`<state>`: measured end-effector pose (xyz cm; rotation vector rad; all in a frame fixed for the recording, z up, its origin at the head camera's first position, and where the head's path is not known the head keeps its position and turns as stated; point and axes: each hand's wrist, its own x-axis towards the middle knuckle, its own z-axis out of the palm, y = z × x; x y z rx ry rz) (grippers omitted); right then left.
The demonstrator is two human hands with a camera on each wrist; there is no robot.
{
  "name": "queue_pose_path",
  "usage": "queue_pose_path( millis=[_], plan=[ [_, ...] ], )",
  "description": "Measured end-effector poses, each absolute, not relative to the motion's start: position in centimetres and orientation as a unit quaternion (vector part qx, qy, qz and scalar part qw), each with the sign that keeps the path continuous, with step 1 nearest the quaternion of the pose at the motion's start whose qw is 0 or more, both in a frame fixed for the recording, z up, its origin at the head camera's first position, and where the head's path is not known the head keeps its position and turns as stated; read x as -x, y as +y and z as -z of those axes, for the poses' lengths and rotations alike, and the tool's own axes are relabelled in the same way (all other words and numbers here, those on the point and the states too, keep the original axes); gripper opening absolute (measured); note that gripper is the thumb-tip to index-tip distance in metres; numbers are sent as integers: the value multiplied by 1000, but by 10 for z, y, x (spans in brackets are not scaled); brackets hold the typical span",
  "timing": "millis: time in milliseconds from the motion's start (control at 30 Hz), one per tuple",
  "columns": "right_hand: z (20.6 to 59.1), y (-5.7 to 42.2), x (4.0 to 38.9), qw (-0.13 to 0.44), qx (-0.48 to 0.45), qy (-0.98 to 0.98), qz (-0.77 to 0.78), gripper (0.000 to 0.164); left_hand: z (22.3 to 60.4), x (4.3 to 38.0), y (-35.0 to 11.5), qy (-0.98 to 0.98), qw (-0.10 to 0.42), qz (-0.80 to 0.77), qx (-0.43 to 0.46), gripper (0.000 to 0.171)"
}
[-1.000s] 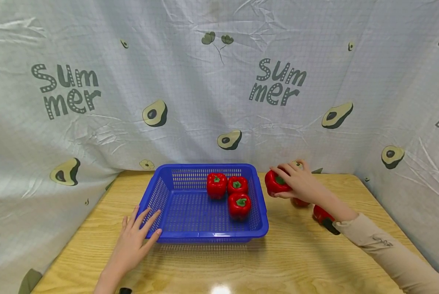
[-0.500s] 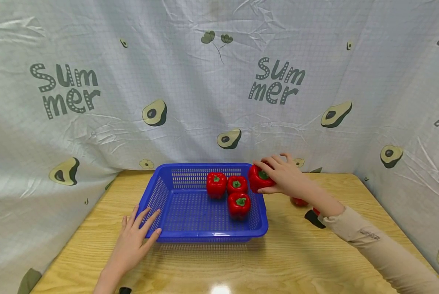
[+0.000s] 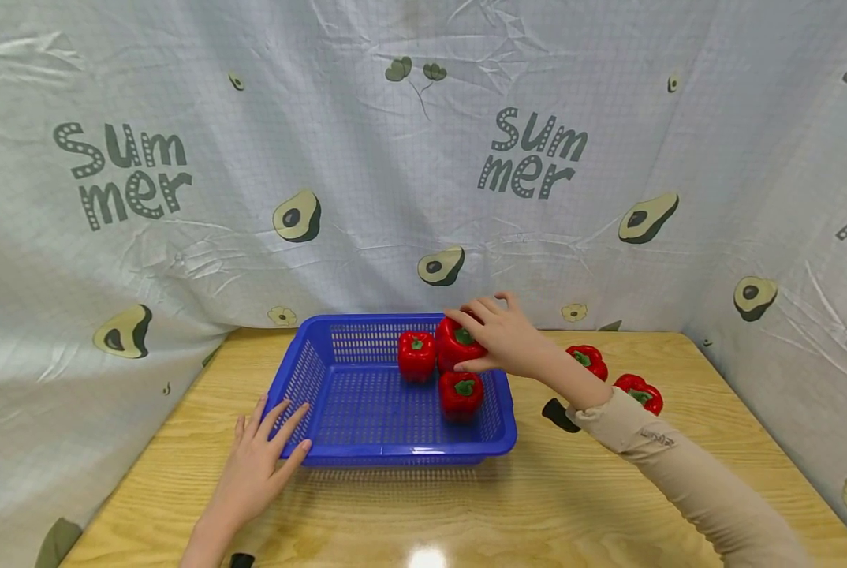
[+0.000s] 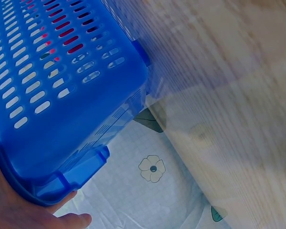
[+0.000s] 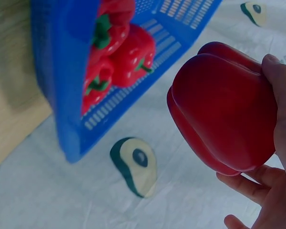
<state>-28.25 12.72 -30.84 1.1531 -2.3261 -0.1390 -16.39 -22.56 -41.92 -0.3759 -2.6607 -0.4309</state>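
My right hand (image 3: 512, 339) grips a red bell pepper (image 3: 449, 343) by its sides, fingers on the far side and thumb on the near side. In the head view this pepper overlaps the back right part of a blue plastic basket (image 3: 395, 452). The right wrist view shows the held pepper (image 5: 224, 109) raised past the basket's rim (image 5: 69, 95). Inside the basket stand a red pepper (image 3: 416, 359) and another (image 3: 460, 398); a third is hidden behind the held one. My left hand (image 3: 253, 461) rests with spread fingers on the basket's left front rim.
Two more red bell peppers lie on the wooden table (image 3: 395, 521) to the right, one farther back (image 3: 588, 359) and one nearer (image 3: 639, 394), partly behind the right forearm. A printed cloth (image 3: 367, 158) hangs behind the table and along both sides.
My right hand has carried the pepper leftward from beside the basket to over its back right part. The table peppers on the right have come into fuller view. My left hand has stayed put.
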Motion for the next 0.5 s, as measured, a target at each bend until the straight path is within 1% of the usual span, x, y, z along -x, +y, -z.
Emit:
queue_pose_path(
  millis=[333, 500],
  plan=[
    [310, 93, 285, 249, -434, -865, 43, 73, 419, 164, -225, -958, 205, 155, 131, 46],
    [313, 78, 285, 221, -427, -876, 28, 71, 420, 164, -226, -957, 208, 153, 132, 47]
  ],
)
